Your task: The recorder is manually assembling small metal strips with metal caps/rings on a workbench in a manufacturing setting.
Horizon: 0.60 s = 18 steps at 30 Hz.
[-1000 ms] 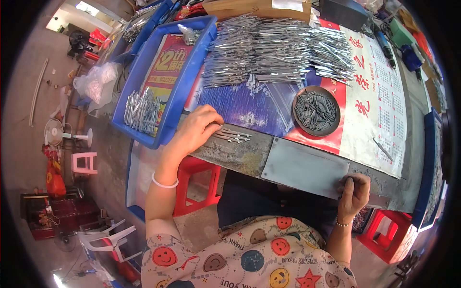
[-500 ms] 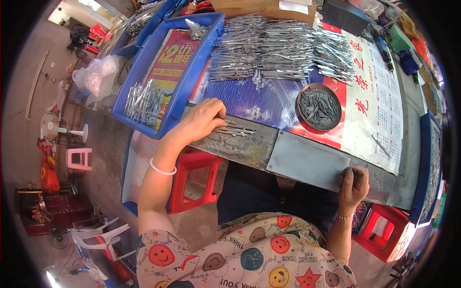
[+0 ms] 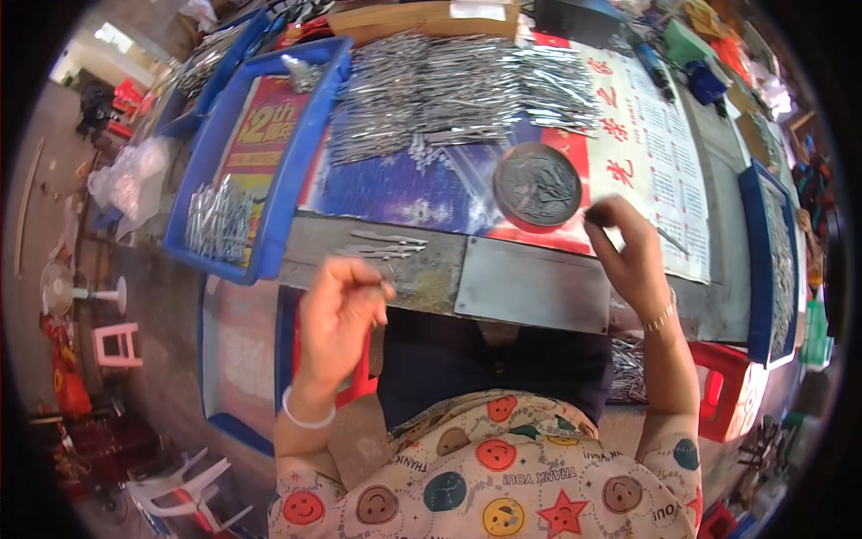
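Metal strips (image 3: 388,238) are lying left of the dish (image 3: 516,215), seemingly for reach; whether left hand (image 3: 334,310) or right hand (image 3: 633,260) is pinching anything is unclear.

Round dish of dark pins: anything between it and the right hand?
Nothing visible. The right hand is near the round dish's lower-right rim, with only the printed sheet showing between them. No lid covers the dark pins.
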### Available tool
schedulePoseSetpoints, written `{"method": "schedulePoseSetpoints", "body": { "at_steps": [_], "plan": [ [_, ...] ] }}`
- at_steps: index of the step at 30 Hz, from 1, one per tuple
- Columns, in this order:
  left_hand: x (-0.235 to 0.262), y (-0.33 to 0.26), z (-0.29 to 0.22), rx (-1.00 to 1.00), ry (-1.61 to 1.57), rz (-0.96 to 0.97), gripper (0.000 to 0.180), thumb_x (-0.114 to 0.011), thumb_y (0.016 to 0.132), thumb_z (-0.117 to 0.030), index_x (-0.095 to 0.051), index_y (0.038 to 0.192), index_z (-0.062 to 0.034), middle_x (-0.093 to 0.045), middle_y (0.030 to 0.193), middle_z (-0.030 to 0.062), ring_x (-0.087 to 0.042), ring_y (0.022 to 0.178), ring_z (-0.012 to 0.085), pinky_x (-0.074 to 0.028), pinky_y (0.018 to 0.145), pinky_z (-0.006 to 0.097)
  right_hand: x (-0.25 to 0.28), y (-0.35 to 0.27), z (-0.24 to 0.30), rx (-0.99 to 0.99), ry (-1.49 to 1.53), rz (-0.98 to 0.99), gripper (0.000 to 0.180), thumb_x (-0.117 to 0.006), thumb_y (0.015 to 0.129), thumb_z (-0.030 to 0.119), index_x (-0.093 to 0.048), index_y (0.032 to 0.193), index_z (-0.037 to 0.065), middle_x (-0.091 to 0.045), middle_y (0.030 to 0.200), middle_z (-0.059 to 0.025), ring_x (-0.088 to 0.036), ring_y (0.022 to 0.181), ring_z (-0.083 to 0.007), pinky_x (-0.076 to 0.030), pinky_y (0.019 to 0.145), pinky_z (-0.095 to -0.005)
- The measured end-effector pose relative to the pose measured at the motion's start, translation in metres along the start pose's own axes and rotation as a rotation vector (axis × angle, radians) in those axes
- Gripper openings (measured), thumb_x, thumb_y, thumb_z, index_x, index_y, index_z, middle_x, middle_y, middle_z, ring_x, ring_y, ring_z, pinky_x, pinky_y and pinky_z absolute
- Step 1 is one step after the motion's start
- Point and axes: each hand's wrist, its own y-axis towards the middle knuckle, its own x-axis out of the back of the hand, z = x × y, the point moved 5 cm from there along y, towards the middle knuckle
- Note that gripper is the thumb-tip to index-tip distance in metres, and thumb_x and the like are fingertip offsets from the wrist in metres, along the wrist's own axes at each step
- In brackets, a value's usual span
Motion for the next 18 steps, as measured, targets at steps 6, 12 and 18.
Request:
{"method": "schedulePoseSetpoints", "body": {
  "at_steps": [6,12,18],
  "plan": [
    [-0.062,-0.049,0.034,0.300,-0.171,0.205,0.020,-0.059,0.088,0.001,-0.053,0.107,-0.0007,-0.059,0.098,0.0031,-0.055,0.083,0.0049,-0.046,0.071,0.019,-0.028,0.051,-0.033,0.019,-0.201,0.206,0.021,-0.061,0.078,0.005,-0.053,0.096,0.000,-0.059,0.090,-0.0181,-0.060,0.082,-0.0351,-0.047,0.072,-0.0410],
    [-0.090,-0.071,0.044,0.423,-0.310,0.273,0.022,-0.059,0.090,-0.003,-0.055,0.111,-0.0007,-0.058,0.084,-0.0004,-0.052,0.068,0.0016,-0.044,0.060,0.016,-0.053,0.068,-0.039,0.047,-0.451,0.323,0.026,-0.061,0.076,0.007,-0.051,0.098,-0.001,-0.059,0.092,-0.0206,-0.059,0.085,-0.0389,-0.046,0.075,-0.0458],
    [-0.101,-0.078,0.045,0.381,-0.257,0.333,0.021,-0.056,0.091,-0.003,-0.055,0.112,0.0028,-0.057,0.083,-0.0002,-0.051,0.068,0.0014,-0.043,0.059,0.018,-0.060,0.077,-0.052,0.011,-0.445,0.323,0.029,-0.058,0.072,0.002,-0.051,0.100,-0.001,-0.061,0.089,-0.0221,-0.059,0.086,-0.0392,-0.047,0.077,-0.0464]
  ]
}}
